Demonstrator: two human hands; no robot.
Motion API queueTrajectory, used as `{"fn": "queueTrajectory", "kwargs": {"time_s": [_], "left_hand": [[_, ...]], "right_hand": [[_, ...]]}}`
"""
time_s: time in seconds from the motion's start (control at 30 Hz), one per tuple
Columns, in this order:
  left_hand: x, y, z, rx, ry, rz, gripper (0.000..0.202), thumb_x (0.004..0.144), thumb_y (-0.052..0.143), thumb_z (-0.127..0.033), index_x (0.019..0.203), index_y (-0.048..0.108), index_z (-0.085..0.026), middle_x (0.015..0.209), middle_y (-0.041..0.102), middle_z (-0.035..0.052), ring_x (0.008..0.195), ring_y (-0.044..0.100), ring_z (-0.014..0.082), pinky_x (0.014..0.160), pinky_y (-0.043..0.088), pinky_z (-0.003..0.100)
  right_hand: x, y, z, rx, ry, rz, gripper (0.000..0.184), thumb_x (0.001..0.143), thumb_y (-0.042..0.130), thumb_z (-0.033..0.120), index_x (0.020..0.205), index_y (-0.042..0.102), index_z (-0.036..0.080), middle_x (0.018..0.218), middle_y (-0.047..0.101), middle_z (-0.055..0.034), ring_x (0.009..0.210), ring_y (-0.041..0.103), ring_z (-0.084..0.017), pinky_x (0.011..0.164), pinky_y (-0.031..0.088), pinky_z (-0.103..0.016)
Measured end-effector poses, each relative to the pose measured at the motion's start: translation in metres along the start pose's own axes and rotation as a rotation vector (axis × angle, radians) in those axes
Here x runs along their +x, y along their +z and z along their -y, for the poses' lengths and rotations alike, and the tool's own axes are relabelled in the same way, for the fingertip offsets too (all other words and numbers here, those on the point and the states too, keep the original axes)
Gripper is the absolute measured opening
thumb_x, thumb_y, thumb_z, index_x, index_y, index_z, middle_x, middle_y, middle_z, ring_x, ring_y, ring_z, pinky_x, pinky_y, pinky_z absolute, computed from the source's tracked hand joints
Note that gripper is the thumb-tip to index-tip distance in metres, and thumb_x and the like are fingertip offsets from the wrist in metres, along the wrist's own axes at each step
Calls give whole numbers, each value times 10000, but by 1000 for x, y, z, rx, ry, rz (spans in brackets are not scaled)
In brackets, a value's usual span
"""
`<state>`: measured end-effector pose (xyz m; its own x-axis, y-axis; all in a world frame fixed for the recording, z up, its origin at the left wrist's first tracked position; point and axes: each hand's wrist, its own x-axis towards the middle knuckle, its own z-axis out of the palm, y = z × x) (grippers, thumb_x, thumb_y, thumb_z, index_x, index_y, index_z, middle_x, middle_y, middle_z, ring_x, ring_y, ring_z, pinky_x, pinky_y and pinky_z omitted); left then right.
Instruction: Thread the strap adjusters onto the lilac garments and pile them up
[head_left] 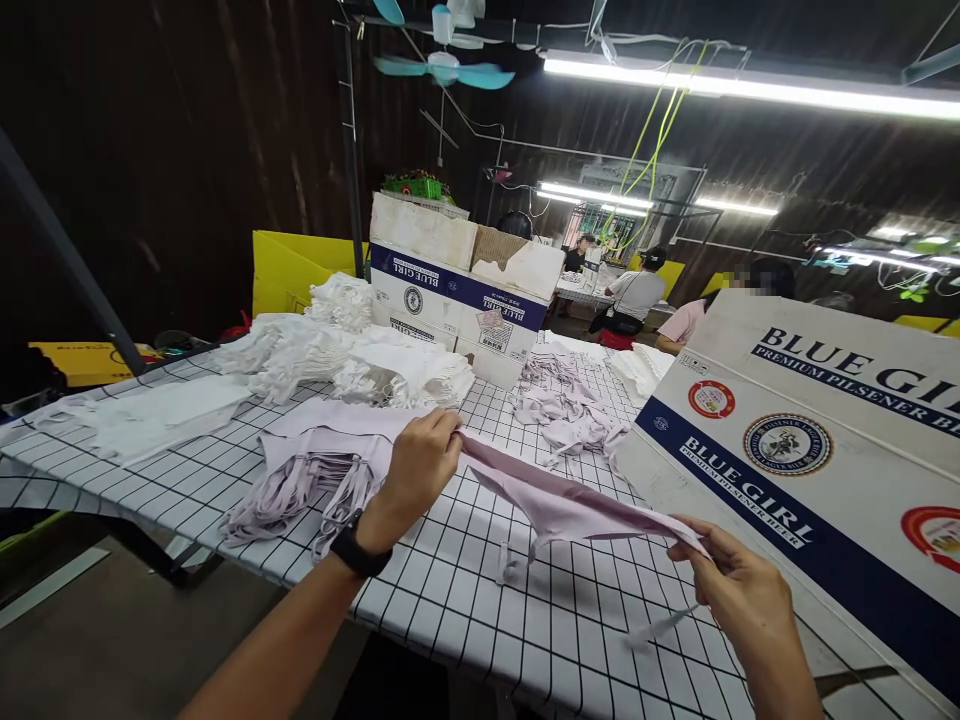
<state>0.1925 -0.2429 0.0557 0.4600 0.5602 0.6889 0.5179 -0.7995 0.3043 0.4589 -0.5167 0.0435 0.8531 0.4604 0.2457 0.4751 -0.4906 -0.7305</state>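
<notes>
A pale lilac strapped garment (555, 505) is stretched between my two hands above the checked tablecloth. My left hand (421, 460), with a black band at the wrist, pinches its upper left end. At the lower right end, my right hand (739, 580) grips the fabric between thumb and fingers. Thin straps dangle below the cloth, somewhat blurred. Just left of my left hand lies a stack of lilac garments (330, 440), its straps bunched toward the table's front edge. Looser lilac pieces (566, 405) are heaped farther back, beyond the held garment.
Piles of white garments (300, 350) cover the back left of the table (480, 600). A printed carton (465, 290) stands behind them. Another large carton (810, 450) rises close beside my right hand. People (634, 290) sit at work farther back.
</notes>
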Motion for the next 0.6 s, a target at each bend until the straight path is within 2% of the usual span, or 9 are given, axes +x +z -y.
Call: {"fn": "queueTrajectory", "kwargs": {"time_s": [0.07,0.13,0.2,0.23,0.3,0.43,0.6], "left_hand": [[1,-3,2,-6,-14,-8,188,886,504,-52,919,637,-180,877,691,29,771,631,192,718,445,301],[2,-6,2,-32,-35,-11,183,869,512,-52,903,634,-185,866,691,23,759,630,182,714,443,292],[4,-7,2,-62,-57,-11,174,858,521,-59,888,632,-189,856,690,18,745,628,174,709,443,284],[4,-8,2,-72,-64,-11,172,855,523,-61,885,633,-190,853,690,17,740,627,172,707,444,283],[5,-8,1,-80,-70,-19,176,853,522,-66,893,640,-189,855,697,17,737,632,172,708,447,284],[6,-8,0,-83,-65,-40,180,857,523,-76,919,650,-188,878,715,19,733,637,167,706,449,283],[11,-4,4,-59,-82,-45,158,855,540,-90,905,652,-188,855,707,20,730,631,172,702,443,288]], "right_hand": [[0,-3,-1,9,16,-54,426,806,633,539,1058,792,236,751,761,-36,467,544,-169,472,419,-300],[1,-6,-5,7,29,-101,415,791,657,566,981,800,227,768,766,-51,581,627,-207,523,462,-300],[4,-8,-9,50,41,-84,400,752,699,567,931,802,224,807,772,-59,710,678,-239,565,490,-291],[5,-9,-12,96,51,-44,408,735,720,568,929,802,219,809,765,-61,713,673,-236,558,490,-284],[5,-8,-16,228,91,69,463,726,750,590,970,796,199,733,711,-51,589,592,-180,487,448,-265],[3,-8,-19,534,175,257,583,778,753,636,1152,718,189,598,555,22,419,299,-57,388,274,-203],[12,-12,-18,717,273,337,691,757,765,656,1255,632,195,563,609,-4,391,190,-31,372,151,-170]]}}
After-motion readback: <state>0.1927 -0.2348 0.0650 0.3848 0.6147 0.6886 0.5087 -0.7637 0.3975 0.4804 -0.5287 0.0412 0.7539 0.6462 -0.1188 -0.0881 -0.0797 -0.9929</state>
